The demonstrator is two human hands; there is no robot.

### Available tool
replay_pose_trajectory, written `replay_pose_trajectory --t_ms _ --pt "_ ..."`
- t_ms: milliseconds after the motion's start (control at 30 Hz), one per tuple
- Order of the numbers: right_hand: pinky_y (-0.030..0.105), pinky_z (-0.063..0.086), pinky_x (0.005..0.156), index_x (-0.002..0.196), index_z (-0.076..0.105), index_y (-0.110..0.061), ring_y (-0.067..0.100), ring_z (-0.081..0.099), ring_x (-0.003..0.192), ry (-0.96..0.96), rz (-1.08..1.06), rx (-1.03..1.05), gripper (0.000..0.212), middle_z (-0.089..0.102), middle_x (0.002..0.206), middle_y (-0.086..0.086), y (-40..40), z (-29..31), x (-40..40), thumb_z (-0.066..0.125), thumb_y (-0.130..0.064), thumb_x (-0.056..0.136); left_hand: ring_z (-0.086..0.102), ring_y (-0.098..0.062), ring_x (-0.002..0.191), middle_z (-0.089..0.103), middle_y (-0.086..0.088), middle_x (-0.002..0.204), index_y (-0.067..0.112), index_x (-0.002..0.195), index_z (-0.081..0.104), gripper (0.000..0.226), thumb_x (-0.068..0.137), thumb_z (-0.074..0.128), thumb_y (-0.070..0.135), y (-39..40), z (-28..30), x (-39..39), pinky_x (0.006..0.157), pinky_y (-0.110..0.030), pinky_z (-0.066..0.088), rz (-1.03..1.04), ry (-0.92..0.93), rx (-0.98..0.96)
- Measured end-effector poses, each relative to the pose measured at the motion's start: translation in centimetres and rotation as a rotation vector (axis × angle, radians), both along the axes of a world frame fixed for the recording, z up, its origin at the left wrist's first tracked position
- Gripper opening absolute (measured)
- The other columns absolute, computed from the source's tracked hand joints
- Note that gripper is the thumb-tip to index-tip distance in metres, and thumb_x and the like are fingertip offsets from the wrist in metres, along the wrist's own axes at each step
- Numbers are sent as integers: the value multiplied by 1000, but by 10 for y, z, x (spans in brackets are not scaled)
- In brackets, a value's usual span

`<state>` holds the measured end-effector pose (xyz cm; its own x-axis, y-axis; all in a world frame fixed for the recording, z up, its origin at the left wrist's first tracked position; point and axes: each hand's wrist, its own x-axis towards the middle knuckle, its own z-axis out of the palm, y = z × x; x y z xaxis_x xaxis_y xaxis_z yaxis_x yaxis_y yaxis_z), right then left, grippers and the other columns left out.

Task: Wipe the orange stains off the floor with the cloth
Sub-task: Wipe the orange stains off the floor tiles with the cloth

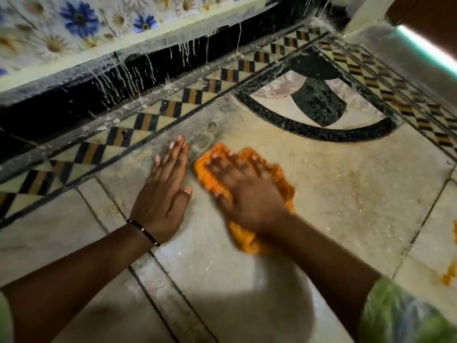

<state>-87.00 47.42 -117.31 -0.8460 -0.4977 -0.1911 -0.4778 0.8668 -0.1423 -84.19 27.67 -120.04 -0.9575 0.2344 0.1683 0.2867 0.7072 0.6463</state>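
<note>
An orange cloth (277,177) lies flat on the pale stone floor (346,194) in the middle of the view. My right hand (244,191) presses down on top of it with fingers spread, and the hand and cloth are blurred. Just to the left of the cloth, my left hand (165,191) rests palm down on the bare floor, fingers together and holding nothing. A faint orange smear (356,179) shows on the slab right of the cloth. A brighter orange stain (448,276) sits at the right edge.
A patterned border of black and tan diamonds (148,122) runs along the far side, below a black skirting (99,95) streaked with white drips and a flowered wall tile (79,21). A dark curved inlay (319,102) lies beyond the cloth. Dark grout lines (158,276) cross the floor.
</note>
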Motion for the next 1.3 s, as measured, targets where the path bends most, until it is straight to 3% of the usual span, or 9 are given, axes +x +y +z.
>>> replay_pose_trajectory --t_ms 100,233,400,567,700,900,1100,1200,1300 --pt "42 0 116 151 9 -36 16 6 146 40 -285 2 73 9 160 -8 60 4 -20 0 -64 84 -1 -14 148 1 -3 160 10 150 1 67 92 20 37 0 3 1 119 -45 2 17 -1 -24" --pt "40 2 117 151 5 -38 17 7 146 27 -531 5 65 2 158 -14 132 13 70 3 -64 91 -3 -18 148 -2 -4 161 11 151 0 76 94 9 61 10 9 14 119 -43 0 -32 -15 -144" --pt "37 10 112 150 23 -30 13 12 145 13 -391 29 59 14 158 -13 94 4 151 23 -50 94 7 -23 147 7 -10 160 5 151 13 96 87 15 77 38 4 13 114 -47 8 -178 -11 -466" --pt "42 -9 115 151 6 -36 15 -2 147 6 -152 -29 62 0 159 -12 51 4 19 17 -55 93 9 -22 147 10 -9 159 7 151 15 99 84 20 80 38 0 7 116 -48 9 -212 -28 -585" --pt "46 2 117 151 9 -33 21 9 146 -3 -435 -22 67 9 160 -4 89 4 -53 14 -61 91 8 -21 147 9 -7 160 9 152 14 103 81 20 83 37 1 7 116 -47 7 -215 -45 -588" --pt "51 5 117 152 2 -31 23 6 146 20 -834 -3 74 4 160 -2 139 10 64 0 -67 87 6 -20 147 6 -6 160 10 152 12 108 77 18 88 38 3 7 118 -44 2 -204 -65 -571" --pt "42 -10 114 152 5 -32 12 -10 145 34 -500 -76 63 0 160 -9 40 3 35 10 -52 93 10 -22 147 9 -7 160 9 152 13 110 76 20 88 40 3 6 117 -43 2 -204 -43 -563" --pt "46 -4 115 152 8 -33 18 1 147 36 -360 -25 60 4 160 -7 60 3 -32 22 -53 97 10 -23 147 9 -8 160 10 152 13 110 75 23 88 38 4 6 118 -42 2 -214 -38 -562" --pt "44 0 116 152 12 -33 20 7 146 65 -494 -33 59 9 160 -4 113 1 -42 22 -54 98 9 -21 147 7 -6 160 11 152 12 111 74 22 89 38 5 6 118 -42 1 -218 -61 -559"
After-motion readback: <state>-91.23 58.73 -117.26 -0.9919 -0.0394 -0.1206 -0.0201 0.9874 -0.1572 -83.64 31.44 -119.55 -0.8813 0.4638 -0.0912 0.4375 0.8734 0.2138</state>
